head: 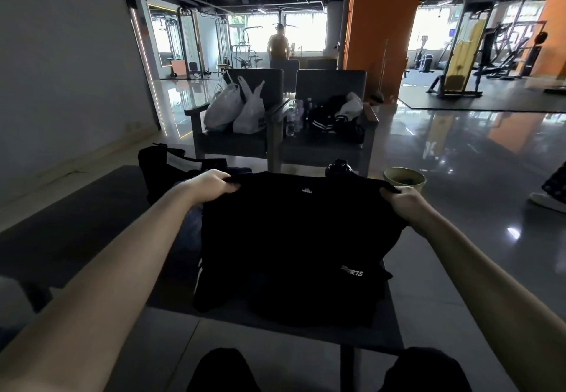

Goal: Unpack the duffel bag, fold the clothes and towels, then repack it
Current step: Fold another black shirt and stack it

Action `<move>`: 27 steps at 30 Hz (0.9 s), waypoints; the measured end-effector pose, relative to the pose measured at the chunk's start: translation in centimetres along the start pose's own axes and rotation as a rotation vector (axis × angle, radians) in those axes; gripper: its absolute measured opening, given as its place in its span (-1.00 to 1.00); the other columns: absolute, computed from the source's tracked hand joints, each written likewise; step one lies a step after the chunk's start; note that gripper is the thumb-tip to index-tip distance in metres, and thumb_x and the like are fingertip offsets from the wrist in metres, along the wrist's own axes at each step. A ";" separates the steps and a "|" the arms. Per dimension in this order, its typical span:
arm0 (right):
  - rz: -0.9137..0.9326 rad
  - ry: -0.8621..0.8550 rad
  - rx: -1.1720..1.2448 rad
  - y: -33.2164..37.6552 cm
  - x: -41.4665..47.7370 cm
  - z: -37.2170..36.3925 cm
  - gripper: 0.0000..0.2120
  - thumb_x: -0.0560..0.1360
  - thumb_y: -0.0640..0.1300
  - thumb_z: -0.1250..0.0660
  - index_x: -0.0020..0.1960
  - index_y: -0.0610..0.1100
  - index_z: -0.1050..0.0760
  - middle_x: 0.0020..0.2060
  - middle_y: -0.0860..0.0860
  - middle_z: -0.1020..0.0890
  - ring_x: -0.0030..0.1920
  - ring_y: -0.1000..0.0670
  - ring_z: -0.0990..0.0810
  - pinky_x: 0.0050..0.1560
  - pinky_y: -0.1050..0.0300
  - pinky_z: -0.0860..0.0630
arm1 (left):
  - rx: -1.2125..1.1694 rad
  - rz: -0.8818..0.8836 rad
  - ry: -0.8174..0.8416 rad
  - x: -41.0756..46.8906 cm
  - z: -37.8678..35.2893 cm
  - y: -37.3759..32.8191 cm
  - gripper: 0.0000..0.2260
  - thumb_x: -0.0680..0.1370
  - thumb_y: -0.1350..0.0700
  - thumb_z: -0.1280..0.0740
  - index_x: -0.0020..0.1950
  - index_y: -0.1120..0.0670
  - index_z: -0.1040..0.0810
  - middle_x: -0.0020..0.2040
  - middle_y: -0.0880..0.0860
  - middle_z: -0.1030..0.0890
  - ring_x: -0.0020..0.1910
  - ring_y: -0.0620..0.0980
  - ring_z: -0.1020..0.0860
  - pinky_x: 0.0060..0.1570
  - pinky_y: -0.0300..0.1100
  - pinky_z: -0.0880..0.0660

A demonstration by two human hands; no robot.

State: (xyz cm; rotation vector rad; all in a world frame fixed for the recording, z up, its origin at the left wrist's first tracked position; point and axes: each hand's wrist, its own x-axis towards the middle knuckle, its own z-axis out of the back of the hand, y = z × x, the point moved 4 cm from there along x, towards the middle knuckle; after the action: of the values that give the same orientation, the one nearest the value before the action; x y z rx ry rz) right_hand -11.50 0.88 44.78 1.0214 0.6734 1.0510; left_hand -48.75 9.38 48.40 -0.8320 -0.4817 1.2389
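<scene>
At the middle of the frame the left hand (214,185) and right hand (401,198) are holding up a black shirt (291,232) over the dark surface (76,238) — fingers curling tight around its two top corners — while the black duffel bag (162,168) is lying at centre left, behind the left hand.

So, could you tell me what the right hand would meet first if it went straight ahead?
Probably the grey chair straight past the right hand and its black shirt; depth is unclear.

Dim gym: glossy grey floor (474,152), orange pillar (382,24), two grey armchairs (269,82), bright windows (306,31) behind exercise machines (459,64).
</scene>
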 end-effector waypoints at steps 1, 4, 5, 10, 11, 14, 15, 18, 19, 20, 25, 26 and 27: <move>-0.067 0.102 0.028 0.3 -0.6 0.1 -0.77 0.60 -0.14 -0.21 -0.13 -0.26 -0.50 -0.61 0.06 -0.50 -0.62 0.11 -0.46 -0.58 0.35 -0.33 | -0.130 0.018 0.008 -0.2 0.0 0.0 -0.86 0.59 0.21 -0.26 -0.13 0.12 -0.57 -0.25 0.07 -0.59 -0.34 -0.07 -0.56 -0.24 -0.26 -0.49; -0.221 0.380 -0.051 0.8 -1.8 0.8 -0.79 0.60 -0.10 -0.24 -0.06 -0.25 -0.49 -0.55 0.00 -0.55 -0.60 0.08 -0.50 -0.62 0.31 -0.36 | -0.258 0.099 0.087 -1.2 0.0 -0.4 -0.84 0.61 0.14 -0.24 -0.05 0.16 -0.58 -0.24 0.09 -0.61 -0.38 -0.06 -0.59 -0.28 -0.22 -0.53; -0.266 0.455 -0.106 1.0 -2.1 1.1 -0.77 0.58 -0.07 -0.26 -0.01 -0.26 -0.51 -0.46 -0.03 -0.60 -0.54 0.05 -0.55 -0.58 0.27 -0.41 | -0.236 0.128 0.127 -1.7 0.0 -0.8 -0.81 0.61 0.09 -0.25 -0.05 0.17 -0.59 -0.27 0.08 -0.60 -0.41 -0.06 -0.58 -0.34 -0.23 -0.53; -0.364 0.621 -0.248 2.6 -2.9 3.6 -0.75 0.52 -0.09 -0.34 0.09 -0.25 -0.56 -0.13 -0.15 -0.65 -0.29 -0.03 -0.63 -0.29 0.17 -0.59 | -0.098 0.310 0.286 -3.2 2.1 -2.7 -0.70 0.48 -0.06 -0.40 0.00 0.17 -0.60 -0.22 0.13 -0.60 -0.37 0.01 -0.57 -0.33 -0.19 -0.53; -0.366 0.618 -0.255 3.1 -2.9 3.8 -0.75 0.52 -0.09 -0.35 0.09 -0.24 -0.56 -0.12 -0.15 -0.65 -0.28 -0.03 -0.62 -0.27 0.16 -0.58 | -0.062 0.327 0.312 -3.1 2.5 -3.0 -0.64 0.44 -0.07 -0.43 0.05 0.19 -0.62 -0.18 0.14 -0.62 -0.34 0.02 -0.58 -0.29 -0.17 -0.53; -0.335 0.503 -0.324 3.2 -1.8 3.8 -0.73 0.52 -0.10 -0.34 0.11 -0.28 -0.56 -0.15 -0.15 -0.66 -0.31 -0.03 -0.62 -0.22 0.14 -0.56 | 0.143 0.291 0.288 -2.5 2.7 -3.5 -0.74 0.49 0.02 -0.41 0.02 0.20 -0.64 -0.16 0.13 -0.65 -0.30 0.03 -0.61 -0.20 -0.16 -0.55; -0.308 0.439 -0.340 3.2 -1.5 3.5 -0.75 0.53 -0.10 -0.34 0.07 -0.28 -0.57 -0.20 -0.13 -0.67 -0.34 -0.02 -0.63 -0.22 0.14 -0.57 | 0.211 0.259 0.231 -2.1 2.5 -3.5 -0.80 0.51 0.05 -0.40 -0.03 0.19 -0.64 -0.17 0.12 -0.66 -0.28 0.03 -0.61 -0.17 -0.15 -0.55; -0.209 0.230 -0.344 2.5 0.0 2.2 -0.76 0.49 -0.06 -0.39 -0.06 -0.27 -0.57 -0.23 -0.12 -0.65 -0.27 -0.07 -0.62 -0.06 0.04 -0.58 | 0.346 0.189 0.087 -0.6 1.3 -2.7 -0.90 0.49 0.12 -0.41 -0.14 0.15 -0.62 -0.16 0.11 -0.63 -0.21 0.05 -0.59 -0.08 -0.15 -0.51; -0.190 0.175 -0.323 2.2 0.3 1.7 -0.78 0.49 -0.08 -0.38 -0.12 -0.26 -0.56 -0.27 -0.11 -0.63 -0.30 -0.06 -0.59 -0.13 0.07 -0.56 | 0.357 0.177 0.039 -0.1 0.9 -2.4 -0.92 0.47 0.13 -0.42 -0.16 0.14 -0.61 -0.17 0.11 -0.62 -0.20 0.05 -0.58 -0.08 -0.16 -0.49; -0.179 0.130 -0.296 1.9 0.5 1.1 -0.81 0.50 -0.11 -0.36 -0.18 -0.25 -0.55 -0.32 -0.09 -0.60 -0.34 -0.04 -0.56 -0.23 0.12 -0.52 | 0.357 0.170 -0.014 0.5 0.5 -1.9 -0.92 0.46 0.14 -0.43 -0.15 0.14 -0.60 -0.16 0.11 -0.61 -0.18 0.05 -0.57 -0.08 -0.17 -0.48; -0.160 -0.018 -0.166 -0.6 2.7 -0.7 -0.79 0.41 -0.19 -0.28 -0.40 -0.15 -0.49 -0.41 -0.08 -0.52 -0.31 -0.09 -0.51 -0.21 0.09 -0.43 | 0.425 0.180 -0.263 3.2 -0.4 -0.3 -0.83 0.45 0.19 -0.42 0.04 0.12 -0.58 0.00 0.09 -0.56 0.04 0.07 -0.55 0.01 -0.18 -0.46; -0.148 -0.040 -0.153 -1.0 3.4 -0.9 -0.74 0.40 -0.20 -0.25 -0.47 -0.12 -0.42 -0.45 -0.06 -0.48 -0.32 -0.08 -0.48 -0.23 0.09 -0.38 | 0.437 0.181 -0.300 4.0 -0.5 0.1 -0.81 0.46 0.22 -0.38 0.06 0.12 -0.58 0.04 0.10 -0.57 0.06 0.09 -0.55 0.04 -0.16 -0.49; -0.134 -0.060 -0.148 -1.4 4.2 -1.1 -0.70 0.39 -0.22 -0.23 -0.50 -0.10 -0.34 -0.48 -0.05 -0.43 -0.33 -0.07 -0.44 -0.24 0.09 -0.33 | 0.451 0.179 -0.332 4.7 -0.5 0.6 -0.80 0.47 0.25 -0.33 0.08 0.11 -0.58 0.08 0.12 -0.57 0.08 0.10 -0.55 0.06 -0.13 -0.51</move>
State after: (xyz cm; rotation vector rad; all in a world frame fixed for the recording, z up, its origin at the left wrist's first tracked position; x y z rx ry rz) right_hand -10.37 4.95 43.13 0.8649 0.5978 0.9349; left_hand -47.37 13.79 47.12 -0.2908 -0.3742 1.5874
